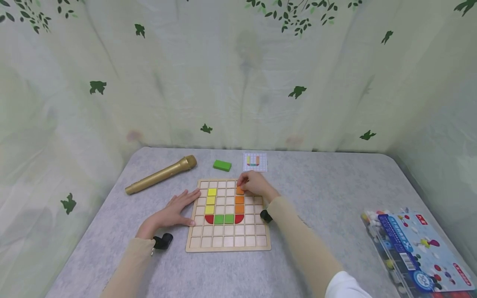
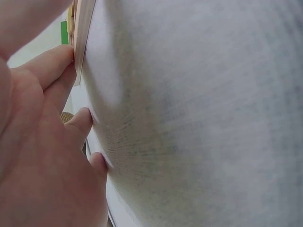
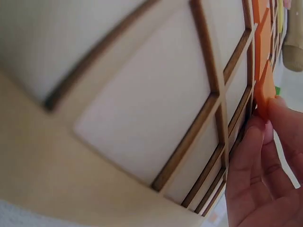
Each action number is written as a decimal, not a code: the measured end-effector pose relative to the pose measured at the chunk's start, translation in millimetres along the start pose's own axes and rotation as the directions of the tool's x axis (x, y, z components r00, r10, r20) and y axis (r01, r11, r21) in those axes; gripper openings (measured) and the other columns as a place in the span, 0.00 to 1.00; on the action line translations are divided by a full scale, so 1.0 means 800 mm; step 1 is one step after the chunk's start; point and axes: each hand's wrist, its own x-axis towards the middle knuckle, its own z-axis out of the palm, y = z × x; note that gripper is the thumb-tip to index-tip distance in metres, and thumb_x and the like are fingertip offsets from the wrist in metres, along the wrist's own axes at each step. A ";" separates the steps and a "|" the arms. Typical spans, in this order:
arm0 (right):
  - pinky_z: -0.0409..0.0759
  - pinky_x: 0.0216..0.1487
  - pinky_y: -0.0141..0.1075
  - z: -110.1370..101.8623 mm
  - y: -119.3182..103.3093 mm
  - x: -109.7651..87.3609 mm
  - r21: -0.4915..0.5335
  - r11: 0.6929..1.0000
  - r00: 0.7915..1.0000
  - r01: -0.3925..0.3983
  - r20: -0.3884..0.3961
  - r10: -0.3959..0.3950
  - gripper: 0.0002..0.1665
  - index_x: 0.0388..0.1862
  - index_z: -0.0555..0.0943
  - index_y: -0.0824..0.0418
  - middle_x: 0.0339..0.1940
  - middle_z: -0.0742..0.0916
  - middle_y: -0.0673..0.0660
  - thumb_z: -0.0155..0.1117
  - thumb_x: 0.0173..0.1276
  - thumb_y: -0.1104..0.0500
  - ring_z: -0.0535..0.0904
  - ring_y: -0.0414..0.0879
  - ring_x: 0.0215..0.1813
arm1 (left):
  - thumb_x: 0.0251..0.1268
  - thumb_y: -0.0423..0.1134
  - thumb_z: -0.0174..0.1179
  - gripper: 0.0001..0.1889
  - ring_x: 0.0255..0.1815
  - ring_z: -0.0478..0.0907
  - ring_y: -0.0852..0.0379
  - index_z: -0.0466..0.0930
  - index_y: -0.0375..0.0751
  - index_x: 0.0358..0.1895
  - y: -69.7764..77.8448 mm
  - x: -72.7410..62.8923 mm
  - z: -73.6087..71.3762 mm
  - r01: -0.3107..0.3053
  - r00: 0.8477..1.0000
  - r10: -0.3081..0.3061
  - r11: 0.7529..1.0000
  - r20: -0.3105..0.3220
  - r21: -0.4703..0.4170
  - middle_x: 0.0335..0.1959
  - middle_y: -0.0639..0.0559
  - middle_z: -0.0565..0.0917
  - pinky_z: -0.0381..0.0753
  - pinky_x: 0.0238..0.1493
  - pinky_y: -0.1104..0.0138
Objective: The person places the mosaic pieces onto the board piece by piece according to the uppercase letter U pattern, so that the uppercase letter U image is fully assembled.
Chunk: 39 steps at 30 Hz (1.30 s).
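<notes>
A wooden grid board [image 1: 228,245] lies on the table and bears a U of coloured tiles. Yellow tiles [image 1: 210,200] run down its left side, with red rounded tiles [image 1: 209,219] at the corners and green tiles [image 1: 224,219] between them. My right hand [image 1: 257,184] pinches an orange tile [image 3: 266,90] between thumb and fingers, at the top of the right column. Below it sit more orange tiles [image 1: 239,204] in their cells. Fingers spread, my left hand [image 1: 175,211] rests at the board's left edge; its fingertips touch the frame in the left wrist view.
Behind the board are a green block [image 1: 222,166] and a small pattern card [image 1: 255,162] showing a similar U. A gold microphone [image 1: 160,175] lies at the back left. A box with a blue and white cover [image 1: 428,252] stands at the right front.
</notes>
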 end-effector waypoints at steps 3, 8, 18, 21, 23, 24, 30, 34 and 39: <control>0.73 0.37 0.33 0.004 -0.001 0.002 -0.065 0.998 1.000 0.009 0.002 -0.008 0.08 0.30 0.82 0.62 0.27 0.82 0.52 0.60 0.58 0.73 0.73 0.43 0.31 | 0.51 0.53 0.70 0.53 0.75 0.33 0.35 0.49 0.39 0.76 0.001 0.000 0.000 0.006 1.000 -0.006 1.000 0.001 0.000 0.76 0.40 0.48 0.29 0.68 0.40; 0.73 0.37 0.33 0.006 0.003 0.002 -0.063 0.998 1.000 0.013 -0.005 -0.013 0.09 0.30 0.82 0.62 0.27 0.81 0.52 0.60 0.58 0.74 0.73 0.43 0.32 | 0.50 0.53 0.71 0.53 0.75 0.33 0.35 0.49 0.39 0.76 0.003 0.001 0.000 0.011 1.000 -0.011 1.000 0.003 -0.011 0.76 0.39 0.48 0.29 0.68 0.40; 0.78 0.33 0.36 -0.015 0.023 -0.023 0.137 0.991 0.999 0.002 -0.034 0.003 0.06 0.39 0.82 0.66 0.37 0.83 0.58 0.59 0.64 0.70 0.77 0.49 0.34 | 0.51 0.54 0.70 0.53 0.75 0.33 0.35 0.49 0.40 0.76 0.003 0.007 0.002 -0.010 1.000 0.010 1.000 0.010 -0.001 0.76 0.39 0.48 0.29 0.68 0.40; 0.79 0.33 0.37 -0.032 0.035 -0.035 0.165 0.986 0.997 -0.036 -0.061 0.047 0.07 0.42 0.81 0.66 0.39 0.82 0.58 0.59 0.67 0.66 0.77 0.50 0.35 | 0.51 0.53 0.70 0.53 0.75 0.33 0.34 0.49 0.39 0.76 0.004 0.009 0.000 -0.016 1.000 0.016 1.000 0.012 -0.002 0.76 0.39 0.48 0.29 0.68 0.40; 0.79 0.33 0.36 -0.045 0.052 -0.042 0.154 0.987 0.993 -0.052 -0.100 0.068 0.08 0.43 0.81 0.66 0.40 0.82 0.57 0.59 0.68 0.64 0.77 0.49 0.36 | 0.51 0.53 0.70 0.53 0.75 0.33 0.34 0.49 0.39 0.76 0.005 0.010 -0.001 -0.018 1.000 0.018 1.000 0.012 -0.003 0.76 0.39 0.49 0.30 0.68 0.40; 0.79 0.34 0.37 -0.053 0.057 -0.048 0.142 0.988 0.989 -0.064 -0.122 0.082 0.09 0.44 0.81 0.66 0.41 0.82 0.58 0.59 0.69 0.63 0.77 0.49 0.38 | 0.51 0.53 0.70 0.53 0.74 0.34 0.34 0.49 0.39 0.76 0.006 0.010 -0.001 -0.019 1.000 0.019 1.000 0.013 -0.002 0.76 0.39 0.49 0.30 0.68 0.40; 0.79 0.44 0.45 -0.101 0.091 -0.095 0.064 0.991 0.960 -0.116 -0.249 0.129 0.13 0.52 0.78 0.66 0.50 0.81 0.62 0.56 0.72 0.63 0.77 0.56 0.51 | 0.51 0.52 0.70 0.52 0.74 0.35 0.33 0.51 0.37 0.75 0.010 0.007 -0.006 -0.003 1.000 0.003 1.000 0.027 -0.004 0.76 0.38 0.50 0.33 0.68 0.38; 0.76 0.52 0.50 -0.125 0.110 -0.127 0.020 0.989 0.939 -0.148 -0.310 0.146 0.16 0.58 0.74 0.66 0.56 0.78 0.64 0.54 0.74 0.61 0.74 0.59 0.56 | 0.57 0.48 0.68 0.45 0.73 0.42 0.31 0.55 0.34 0.73 0.015 0.005 -0.013 -0.014 1.000 0.014 1.000 -0.003 0.006 0.74 0.35 0.55 0.42 0.68 0.38; 0.70 0.58 0.57 -0.142 0.121 -0.157 -0.095 0.989 0.921 -0.112 -0.383 0.067 0.23 0.64 0.69 0.69 0.62 0.73 0.69 0.54 0.74 0.61 0.69 0.65 0.61 | 0.63 0.44 0.64 0.38 0.69 0.55 0.32 0.58 0.31 0.71 0.031 0.018 -0.018 -0.033 0.984 0.052 0.993 -0.169 0.114 0.69 0.32 0.62 0.53 0.67 0.41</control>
